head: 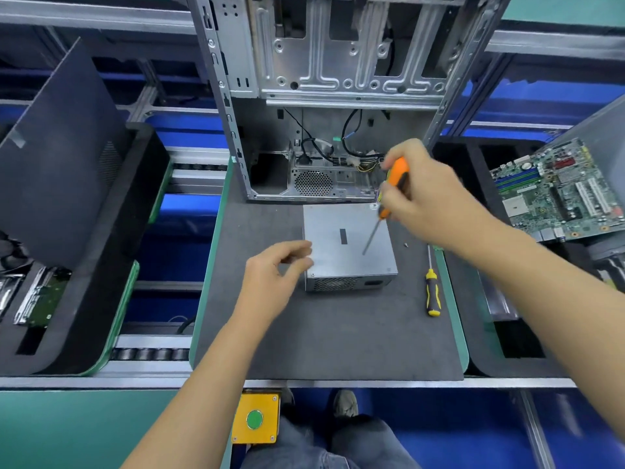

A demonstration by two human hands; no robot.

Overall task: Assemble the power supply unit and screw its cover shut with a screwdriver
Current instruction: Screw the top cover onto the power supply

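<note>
A boxy, brushed-metal power supply unit (348, 245) with a perforated front grille sits on the dark foam mat (324, 336), just in front of the open steel computer case (318, 96). The right hand (426, 201) grips an orange rubbery-handled screwdriver (389, 194), its thin shaft slanting above the unit's lid. The left hand (274, 275), fingers loosely curled, holds nothing at the unit's left edge. A yellow-and-black screwdriver (432, 289) lies right of the unit

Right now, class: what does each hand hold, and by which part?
The right hand grips the orange screwdriver by its handle. The left hand holds nothing.
</note>
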